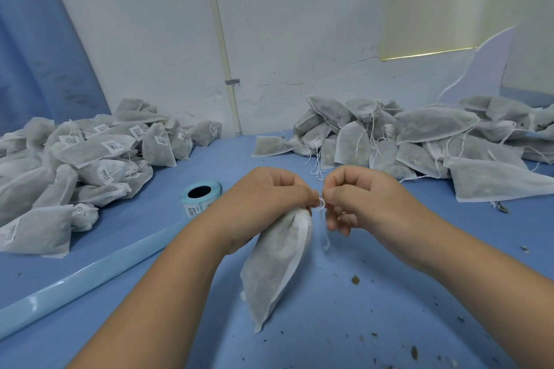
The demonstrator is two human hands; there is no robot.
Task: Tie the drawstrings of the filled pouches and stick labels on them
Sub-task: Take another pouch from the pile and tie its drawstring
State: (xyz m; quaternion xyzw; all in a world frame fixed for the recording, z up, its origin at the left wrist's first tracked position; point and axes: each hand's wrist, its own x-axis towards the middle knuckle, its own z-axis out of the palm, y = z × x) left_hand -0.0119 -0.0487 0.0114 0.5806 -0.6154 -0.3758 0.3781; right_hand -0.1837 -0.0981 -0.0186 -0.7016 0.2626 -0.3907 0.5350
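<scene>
Along the left edge of the table (359,323) sits the labelled pile (90,153) of filled pouches, white barcode stickers showing on many. Just right of it, toward the table's middle, the label roll (200,193) lies with its dark core facing up. A pale blue glossy strip (90,275) runs from near it toward the front left edge; what that strip is cannot be told.

At the middle, toward the front edge, the left hand (269,198) is curled round the gathered neck of one pouch (275,263), which hangs tilted, bottom corner low over the table — whether it touches is hard to judge. The right hand (362,195) pinches the drawstring (322,207) just beside the left hand's fingertips, and a loose end dangles below.

The step in hand looks like the tying: a small loop seems to sit between the hands, so the knot is probably begun but not drawn tight. The next move likely calls for pulling the ends apart while the neck is held closed — then a reach left for a label.

Along the back right edge lies the unlabelled pile (419,141), strings trailing, no stickers visible. Dark crumbs (355,279) dot the front right.

The knot itself is too small to read, the fingertips are mostly hidden behind the knuckles, both piles are cut off by the frame, and the label print is illegible.
</scene>
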